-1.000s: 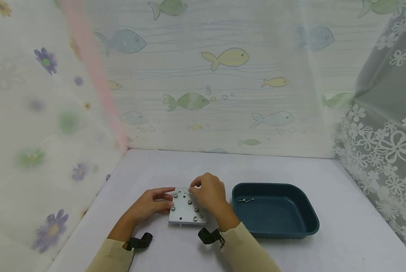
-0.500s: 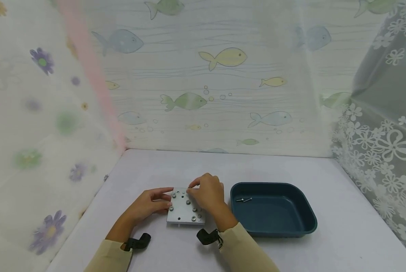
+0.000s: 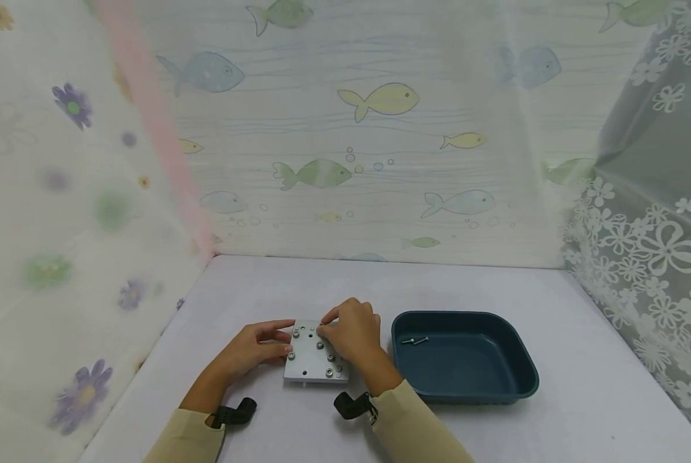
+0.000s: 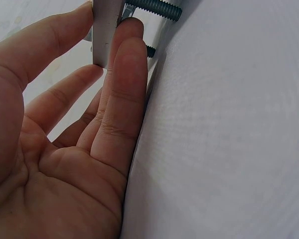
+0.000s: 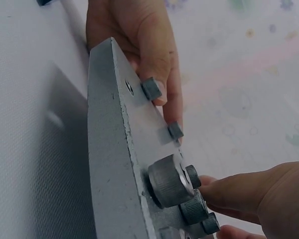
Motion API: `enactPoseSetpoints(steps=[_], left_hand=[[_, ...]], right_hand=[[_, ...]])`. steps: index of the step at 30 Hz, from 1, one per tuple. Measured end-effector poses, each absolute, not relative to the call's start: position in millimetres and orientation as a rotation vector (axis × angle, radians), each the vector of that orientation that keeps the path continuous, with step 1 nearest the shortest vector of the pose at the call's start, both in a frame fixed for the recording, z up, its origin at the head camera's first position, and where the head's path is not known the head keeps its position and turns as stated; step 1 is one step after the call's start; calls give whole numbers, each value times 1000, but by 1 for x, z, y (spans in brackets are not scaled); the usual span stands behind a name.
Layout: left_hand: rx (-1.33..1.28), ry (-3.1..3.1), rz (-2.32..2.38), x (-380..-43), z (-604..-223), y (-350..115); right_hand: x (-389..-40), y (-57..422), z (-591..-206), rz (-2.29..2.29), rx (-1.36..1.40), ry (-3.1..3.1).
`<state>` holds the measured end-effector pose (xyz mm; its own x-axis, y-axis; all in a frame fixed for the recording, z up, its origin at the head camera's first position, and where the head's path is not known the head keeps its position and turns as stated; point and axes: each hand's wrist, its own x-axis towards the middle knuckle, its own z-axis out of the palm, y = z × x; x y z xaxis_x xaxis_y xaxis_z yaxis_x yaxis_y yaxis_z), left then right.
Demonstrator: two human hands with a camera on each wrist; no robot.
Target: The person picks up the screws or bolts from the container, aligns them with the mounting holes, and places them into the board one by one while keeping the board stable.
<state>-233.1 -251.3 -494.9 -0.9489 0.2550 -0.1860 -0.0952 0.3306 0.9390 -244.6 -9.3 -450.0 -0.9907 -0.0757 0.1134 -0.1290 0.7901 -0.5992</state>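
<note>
A silver metal plate [image 3: 311,360] with holes and several socket-head bolts lies in front of me, raised on the bolts' shanks. My left hand [image 3: 249,347] grips its left side, thumb at the edge and other fingers reaching underneath. Beside those fingertips a threaded shank [image 4: 159,9] sticks out below the plate in the left wrist view. At the plate's far right part, the thumb and forefinger of my right hand [image 3: 354,331] pinch a small screw, mostly hidden by the fingertips. A large bolt head [image 5: 164,184] stands up near the plate's edge in the right wrist view.
To the right of the plate stands a dark blue plastic tray [image 3: 467,363]. Two loose screws [image 3: 415,341] lie in its left part. White cloth covers the table [image 3: 287,276], and printed curtains [image 3: 380,148] enclose it at the back and sides.
Both hands and the plate keep nearly the same places. The right fingertips shift only slightly at the far part of the plate; the whole view has moved a little.
</note>
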Motion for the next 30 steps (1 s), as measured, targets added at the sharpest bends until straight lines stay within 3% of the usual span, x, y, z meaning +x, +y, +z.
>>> enactPoseSetpoints(steps=[17, 30], left_hand=[[138, 2298, 1653, -233, -494, -251], [141, 2298, 1656, -234, -493, -250]], right_hand=[[-242, -5, -434, 938, 222, -2894], [-236, 41, -392, 1188, 678, -2892]])
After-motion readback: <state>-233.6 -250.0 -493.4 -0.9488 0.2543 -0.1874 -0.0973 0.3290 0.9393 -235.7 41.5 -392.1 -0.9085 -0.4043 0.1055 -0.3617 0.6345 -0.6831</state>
